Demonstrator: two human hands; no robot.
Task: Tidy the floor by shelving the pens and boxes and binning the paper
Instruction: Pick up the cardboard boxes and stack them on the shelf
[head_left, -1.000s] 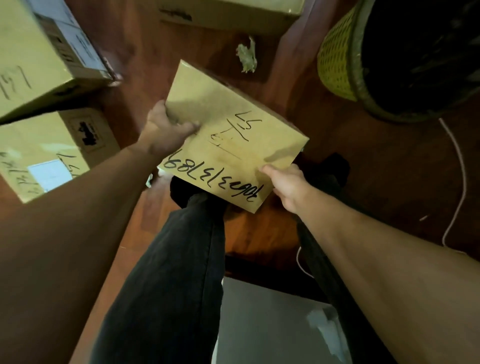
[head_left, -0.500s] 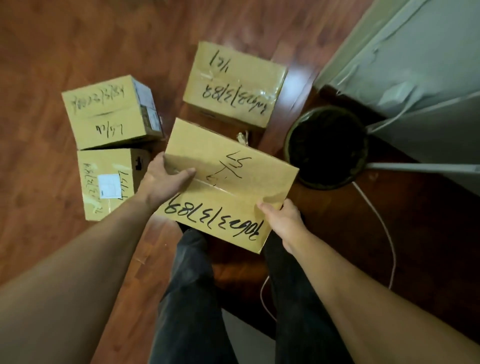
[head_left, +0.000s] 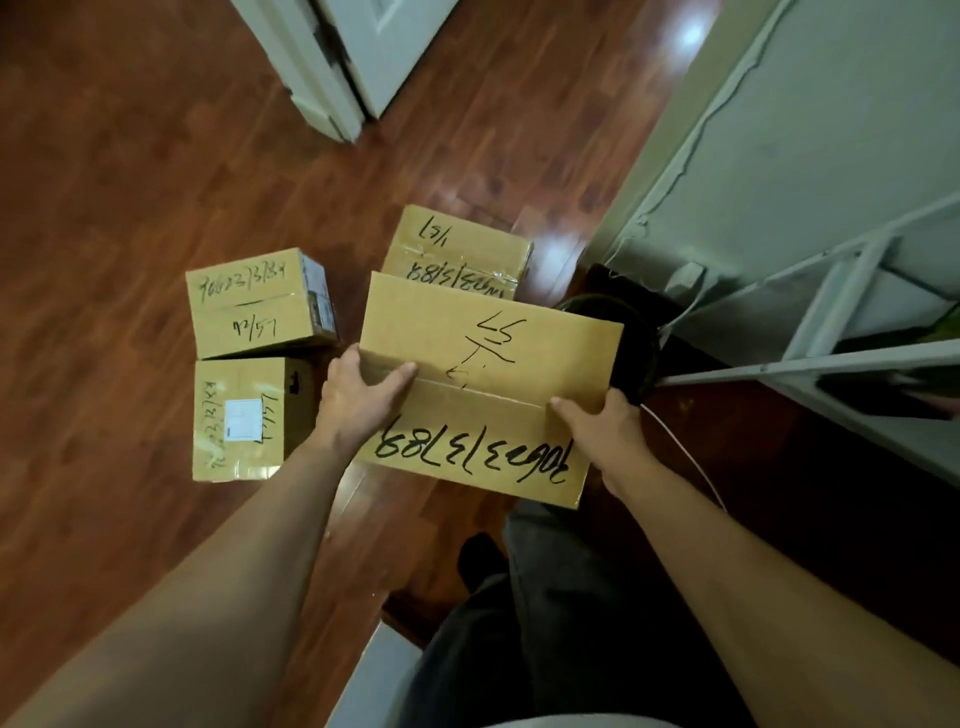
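Fingers (head_left: 402, 371) of the left hand (head_left: 358, 400) and right hand (head_left: 597, 421) grip the big box (head_left: 493, 358) — one on each side — above the floor (head_left: 130, 182).

A flat brown cardboard box (head_left: 483, 384) with black handwritten numbers on its top is held level above the floor. Three more brown cardboard boxes rest on the red-brown wooden floor (head_left: 130, 182): two (head_left: 254, 301) (head_left: 241, 418) touching side by side at left, one (head_left: 460, 252) beyond the held box. A dark round bin (head_left: 641, 338) stands partly hidden behind the held box.
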